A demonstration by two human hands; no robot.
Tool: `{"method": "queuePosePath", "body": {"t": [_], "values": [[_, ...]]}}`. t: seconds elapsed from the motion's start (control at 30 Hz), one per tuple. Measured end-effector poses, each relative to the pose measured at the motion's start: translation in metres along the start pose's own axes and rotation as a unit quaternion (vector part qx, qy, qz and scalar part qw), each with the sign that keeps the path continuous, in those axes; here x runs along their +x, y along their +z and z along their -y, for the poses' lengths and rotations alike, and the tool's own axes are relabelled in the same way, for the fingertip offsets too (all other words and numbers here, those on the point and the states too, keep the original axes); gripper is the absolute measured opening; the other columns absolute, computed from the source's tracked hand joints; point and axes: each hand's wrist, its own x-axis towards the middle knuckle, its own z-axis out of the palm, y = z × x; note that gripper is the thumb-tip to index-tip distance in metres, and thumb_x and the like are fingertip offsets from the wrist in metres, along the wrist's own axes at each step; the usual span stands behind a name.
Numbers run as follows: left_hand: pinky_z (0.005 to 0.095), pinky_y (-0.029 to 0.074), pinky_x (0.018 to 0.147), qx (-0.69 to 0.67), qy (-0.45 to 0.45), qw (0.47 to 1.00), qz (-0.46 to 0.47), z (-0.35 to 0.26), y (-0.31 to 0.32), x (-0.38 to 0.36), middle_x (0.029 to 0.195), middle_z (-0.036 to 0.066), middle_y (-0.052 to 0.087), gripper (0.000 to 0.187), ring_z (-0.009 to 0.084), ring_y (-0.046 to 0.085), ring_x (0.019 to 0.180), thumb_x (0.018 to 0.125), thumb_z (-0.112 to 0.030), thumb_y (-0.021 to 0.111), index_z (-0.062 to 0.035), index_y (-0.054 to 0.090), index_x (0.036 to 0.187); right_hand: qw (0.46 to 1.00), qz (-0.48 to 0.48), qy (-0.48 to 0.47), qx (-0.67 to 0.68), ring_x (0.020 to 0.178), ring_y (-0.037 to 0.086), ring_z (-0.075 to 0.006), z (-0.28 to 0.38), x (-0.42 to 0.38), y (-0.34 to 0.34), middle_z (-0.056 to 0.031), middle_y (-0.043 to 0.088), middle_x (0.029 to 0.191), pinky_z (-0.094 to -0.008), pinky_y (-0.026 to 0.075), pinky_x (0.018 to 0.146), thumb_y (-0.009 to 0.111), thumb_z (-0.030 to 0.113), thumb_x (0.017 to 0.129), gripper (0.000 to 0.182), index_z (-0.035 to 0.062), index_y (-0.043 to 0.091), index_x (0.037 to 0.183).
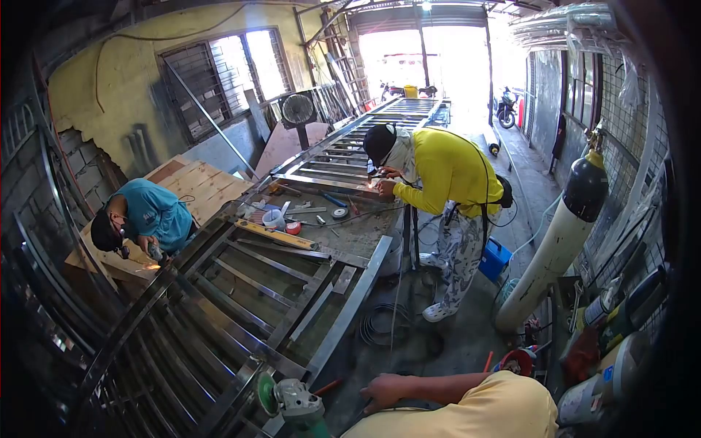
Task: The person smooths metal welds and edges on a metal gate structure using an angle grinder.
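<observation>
My right hand [387, 393] is low in the view, its forearm coming in from the right above pale yellow cloth [467, 412]. Its fingers look curled; whatever may be inside them is hidden. A dark cord passes close below this hand. Left of it, at the bottom edge, an angle grinder [293, 400] with a green disc stands head-up against the metal frame. The grinder's lower body is cut off by the picture edge. My left hand is not visible. Close by lies a barred metal gate frame [281, 328].
A person in a yellow top [453, 168] makes sparks at a long barred frame [336, 171]. Another in blue [157, 212] grinds at left. A gas cylinder [558, 241] leans at right. Coiled cable [383, 325] and a blue box [496, 259] are on the floor.
</observation>
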Motion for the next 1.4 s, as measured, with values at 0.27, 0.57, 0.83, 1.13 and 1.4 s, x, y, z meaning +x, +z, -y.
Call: {"method": "queuePosePath", "body": {"t": [0.27, 0.57, 0.83, 1.13, 1.4], "values": [[0.0360, 0.050, 0.075, -0.058, 0.044, 0.996, 0.042, 0.002, 0.003, 0.001, 0.103, 0.001, 0.062, 0.046, 0.0173, 0.059, 0.086, 0.085, -0.025, 0.077, -0.0092, 0.060, 0.124, 1.000, 0.014, -0.006, 0.002, 0.105, 0.065, -0.0400, 0.002, 0.004, -0.002, -0.0213, 0.070, 0.107, -0.0493, 0.050, 0.090, 0.061, 0.058, 0.089, 0.063, 0.0051, 0.061, 0.123], [0.0360, 0.050, 0.078, -0.045, 0.065, 0.996, 0.046, -0.014, 0.011, 0.014, 0.105, 0.002, 0.062, 0.050, 0.0170, 0.060, 0.088, 0.082, -0.024, 0.079, -0.0080, 0.059, 0.125, 0.997, 0.065, 0.042, -0.013, 0.106, 0.066, -0.0379, 0.021, -0.009, -0.025, -0.0195, 0.070, 0.110, -0.0462, 0.049, 0.094, 0.056, 0.066, 0.088, 0.075, 0.0083, 0.057, 0.136], [0.0359, 0.050, 0.083, -0.042, 0.142, 0.989, 0.016, 0.010, 0.010, 0.025, 0.107, 0.003, 0.063, 0.059, 0.0160, 0.060, 0.092, 0.078, -0.024, 0.082, -0.0060, 0.057, 0.128, 0.998, -0.033, 0.044, 0.020, 0.092, 0.067, -0.0430, 0.014, -0.007, -0.016, -0.0256, 0.069, 0.098, -0.0492, 0.052, 0.079, 0.068, 0.053, 0.084, 0.059, 0.0026, 0.067, 0.116], [0.0336, 0.047, 0.093, 0.139, 0.160, 0.976, -0.042, 0.035, -0.007, 0.047, 0.113, 0.007, 0.063, 0.053, 0.0178, 0.060, 0.106, 0.085, -0.031, 0.077, -0.0011, 0.057, 0.125, 0.986, -0.058, -0.031, 0.152, 0.085, 0.066, -0.0458, 0.070, -0.013, -0.045, -0.0286, 0.068, 0.092, -0.0496, 0.051, 0.071, 0.073, 0.038, 0.085, 0.047, -0.0021, 0.067, 0.110], [0.0327, 0.047, 0.086, 0.079, 0.159, 0.984, -0.029, 0.015, 0.005, 0.020, 0.107, 0.010, 0.063, 0.073, 0.0193, 0.059, 0.100, 0.079, -0.049, 0.081, 0.0036, 0.055, 0.123, 0.992, -0.027, -0.091, 0.082, 0.085, 0.066, -0.0456, 0.078, 0.000, -0.052, -0.0279, 0.068, 0.092, -0.0493, 0.050, 0.073, 0.075, 0.038, 0.085, 0.045, -0.0010, 0.067, 0.106]]}}
